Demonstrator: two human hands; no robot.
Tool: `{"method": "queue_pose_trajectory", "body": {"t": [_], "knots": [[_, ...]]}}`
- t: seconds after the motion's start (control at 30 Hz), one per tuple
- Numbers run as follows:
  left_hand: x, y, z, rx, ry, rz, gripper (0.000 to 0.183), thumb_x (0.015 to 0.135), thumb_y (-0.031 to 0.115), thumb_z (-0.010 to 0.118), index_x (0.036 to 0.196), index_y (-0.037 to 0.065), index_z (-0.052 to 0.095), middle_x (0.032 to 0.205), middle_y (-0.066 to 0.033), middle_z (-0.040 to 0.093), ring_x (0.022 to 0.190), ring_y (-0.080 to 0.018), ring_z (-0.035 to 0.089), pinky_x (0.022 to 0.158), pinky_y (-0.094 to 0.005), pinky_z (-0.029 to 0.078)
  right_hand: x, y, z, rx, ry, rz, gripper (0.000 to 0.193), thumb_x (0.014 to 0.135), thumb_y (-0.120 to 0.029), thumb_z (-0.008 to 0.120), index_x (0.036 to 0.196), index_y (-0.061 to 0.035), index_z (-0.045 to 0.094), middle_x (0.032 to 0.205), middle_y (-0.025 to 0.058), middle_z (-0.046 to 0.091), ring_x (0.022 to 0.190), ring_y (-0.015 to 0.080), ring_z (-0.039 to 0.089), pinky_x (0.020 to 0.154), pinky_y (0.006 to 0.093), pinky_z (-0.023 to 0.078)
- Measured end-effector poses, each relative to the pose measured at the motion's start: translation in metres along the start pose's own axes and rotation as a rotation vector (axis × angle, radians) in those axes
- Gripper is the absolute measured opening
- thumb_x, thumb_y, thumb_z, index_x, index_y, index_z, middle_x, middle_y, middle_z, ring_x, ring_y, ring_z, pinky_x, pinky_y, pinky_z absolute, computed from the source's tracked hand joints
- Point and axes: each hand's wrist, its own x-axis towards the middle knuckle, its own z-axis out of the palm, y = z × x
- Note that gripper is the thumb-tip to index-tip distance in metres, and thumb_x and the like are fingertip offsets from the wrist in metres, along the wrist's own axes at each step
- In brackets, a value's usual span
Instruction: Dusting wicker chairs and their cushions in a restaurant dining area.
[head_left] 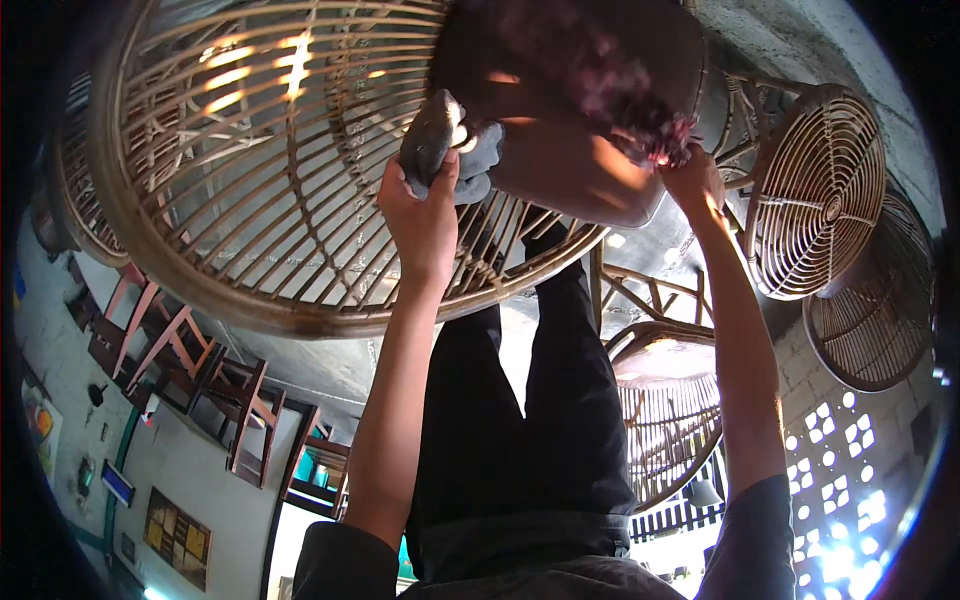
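In the upper middle of the frame the left hand [425, 215] has its grip closed around a crumpled grey cloth [450, 150], pressing it against the edge of a dark brown rounded seat cushion [560, 110]. The cushion sits inside a large round woven rattan chair [270, 170] that fills the upper left of the frame. To the right of centre, the right hand [692, 180] pinches the cushion's lower rim, just below a purplish, fuzzy patch [620, 80] on its surface; what that patch is cannot be told.

Several more round rattan chairs [815, 190] stand at the right edge of the frame, and red wooden chair frames [190, 370] are stacked at the lower left.

The cushion appears held by one rim only, so a slack pinch could let it slide off the rattan. Hard rubbing might also snag the cloth on the cane ribs.
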Motion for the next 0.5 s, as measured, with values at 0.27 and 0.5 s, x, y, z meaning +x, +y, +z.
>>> {"method": "queue_pose_trajectory", "body": {"t": [0.27, 0.5], "knots": [[0.016, 0.019, 0.038, -0.015, -0.005, 0.024, 0.022, 0.085, 0.013, 0.065, 0.099, -0.001, 0.055, 0.095, -0.0056, 0.059, 0.087, -0.0106, 0.053, 0.082, -0.0259, 0.041, 0.019, -0.014, -0.040, -0.149, -0.093, -0.193, 0.044, 0.081, -0.048, 0.055, 0.096, -0.0083, 0.064, 0.087, 0.0209, 0.065, 0.086, 0.0375, 0.063, 0.075, 0.0449, 0.052], [0.019, 0.018, 0.049, -0.068, -0.095, 0.043, 0.025, 0.085, 0.014, 0.066, 0.103, -0.001, 0.055, 0.098, -0.0056, 0.060, 0.090, -0.0120, 0.054, 0.087, -0.0280, 0.040, 0.008, -0.016, -0.015, 0.090, -0.158, -0.095, 0.035, 0.080, -0.037, 0.055, 0.096, -0.0074, 0.062, 0.085, 0.0214, 0.065, 0.084, 0.0387, 0.063, 0.076, 0.0476, 0.051]]}}
